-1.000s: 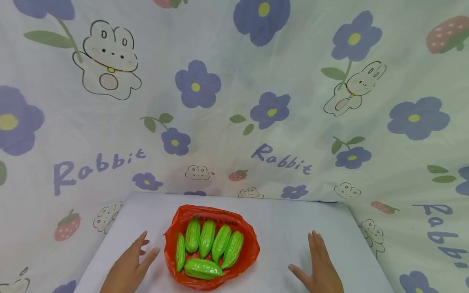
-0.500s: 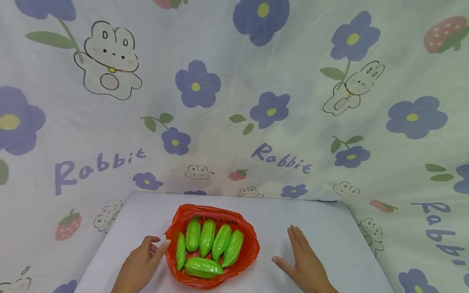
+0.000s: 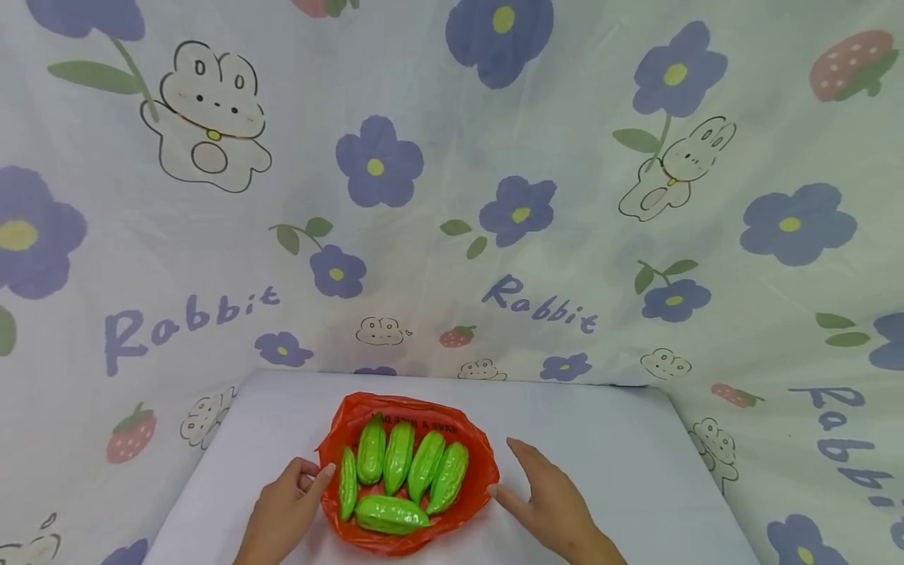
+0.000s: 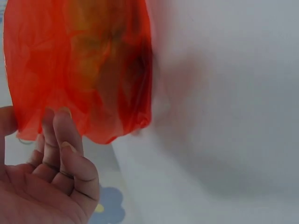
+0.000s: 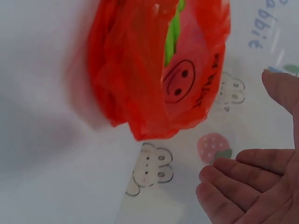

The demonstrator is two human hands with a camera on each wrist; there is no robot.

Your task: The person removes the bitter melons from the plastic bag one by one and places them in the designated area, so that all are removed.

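Observation:
A red plastic bag [image 3: 482, 494] with its mouth spread wide stands on the table. Several glossy, ridged bitter melons [image 3: 391, 515] lie inside it. At the bag's left rim is my left hand [image 3: 278, 506], fingers loosely bent and thumb tip over the rim. In the left wrist view the fingers [image 4: 63, 135] are against or just beside the red plastic; I cannot tell whether they touch it. My right hand [image 3: 558, 506] is at the bag's right side, thumb nearest the rim. The right wrist view shows this hand [image 5: 252, 186] apart from the bag, fingers extended, holding nothing.
The white table [image 3: 607, 424] extends behind the bag and to both sides. A cloth [image 3: 438, 267] printed with rabbits, purple flowers and strawberries hangs behind it and along the sides.
Both hands have moved in towards the bag, the left one to the right and the right one to the left. The bag and melons have stayed in place.

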